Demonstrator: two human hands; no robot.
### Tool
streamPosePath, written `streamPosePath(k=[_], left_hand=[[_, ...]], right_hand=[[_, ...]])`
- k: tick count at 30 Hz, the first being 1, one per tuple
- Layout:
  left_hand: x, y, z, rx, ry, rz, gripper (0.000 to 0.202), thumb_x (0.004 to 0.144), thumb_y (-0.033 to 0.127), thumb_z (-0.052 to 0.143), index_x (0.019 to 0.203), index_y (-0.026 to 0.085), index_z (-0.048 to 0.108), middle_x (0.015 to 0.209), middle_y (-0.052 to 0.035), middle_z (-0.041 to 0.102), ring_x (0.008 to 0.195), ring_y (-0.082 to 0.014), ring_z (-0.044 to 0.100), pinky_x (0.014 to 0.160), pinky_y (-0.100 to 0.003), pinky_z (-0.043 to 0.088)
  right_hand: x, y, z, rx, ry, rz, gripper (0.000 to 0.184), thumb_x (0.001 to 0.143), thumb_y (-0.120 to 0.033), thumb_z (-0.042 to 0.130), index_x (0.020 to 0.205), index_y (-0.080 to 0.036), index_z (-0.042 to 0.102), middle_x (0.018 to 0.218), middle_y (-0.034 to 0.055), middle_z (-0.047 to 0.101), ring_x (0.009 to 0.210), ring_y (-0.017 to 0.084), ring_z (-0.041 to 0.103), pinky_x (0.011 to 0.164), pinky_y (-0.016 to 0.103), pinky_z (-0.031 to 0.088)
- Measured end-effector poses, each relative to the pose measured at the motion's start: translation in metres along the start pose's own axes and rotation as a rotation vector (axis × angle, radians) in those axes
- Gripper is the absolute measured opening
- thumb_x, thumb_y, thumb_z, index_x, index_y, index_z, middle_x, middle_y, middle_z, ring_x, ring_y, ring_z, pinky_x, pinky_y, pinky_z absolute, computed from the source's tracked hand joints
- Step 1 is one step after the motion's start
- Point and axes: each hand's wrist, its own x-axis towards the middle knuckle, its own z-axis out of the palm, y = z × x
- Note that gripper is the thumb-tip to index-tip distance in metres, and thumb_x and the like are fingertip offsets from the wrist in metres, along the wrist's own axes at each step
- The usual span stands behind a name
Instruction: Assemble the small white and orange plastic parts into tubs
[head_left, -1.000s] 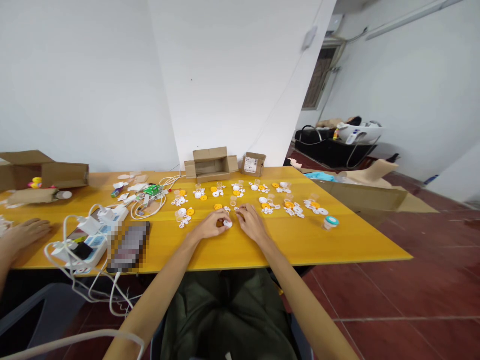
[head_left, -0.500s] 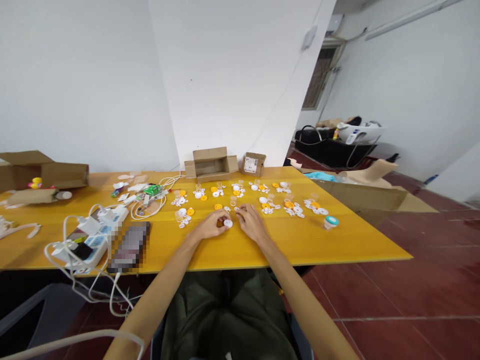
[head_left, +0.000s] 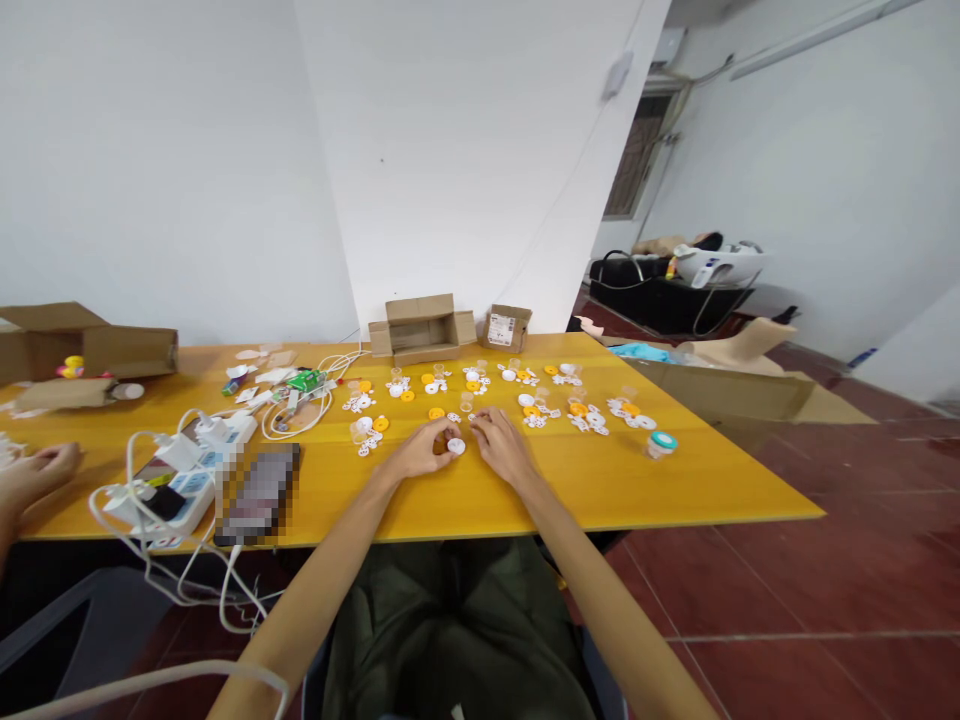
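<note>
So the little white part (head_left: 457, 447) is round, kinda like a tiny cap. It's held in a pinch, round face showing toward the near side, roughly mid-scene left to right. Finer detail's too small to make out.

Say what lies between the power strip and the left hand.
The head view shows a dark phone beside the power strip, then yellow tabletop up to the left hand.
</note>
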Motion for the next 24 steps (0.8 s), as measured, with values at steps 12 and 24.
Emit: streamPosePath(k=[12,24], left_hand=[[0.0,-0.004,0.0,0.059,0.023,-0.049,0.026,0.076,0.025,0.068,0.101,0.022,0.061,0.097,-0.0021,0.066,0.089,-0.0192,0.062,0.088,-0.033,0.051],[-0.002,0.008,-0.004,0.136,0.12,-0.114,0.018,0.082,0.024,0.058,0.099,0.021,0.061,0.08,0.0014,0.059,0.071,-0.015,0.056,0.073,-0.028,0.049]], right_hand=[[0.0,-0.004,-0.003,-0.161,-0.05,-0.079,0.029,0.092,-0.007,0.048,0.091,-0.022,0.073,0.105,0.0106,0.067,0.099,0.023,0.061,0.083,0.032,0.051],[0.002,-0.014,-0.005,-0.32,-0.126,-0.059,0.031,0.092,-0.005,0.047,0.099,-0.021,0.072,0.11,0.0118,0.067,0.102,0.023,0.059,0.086,0.033,0.048]])
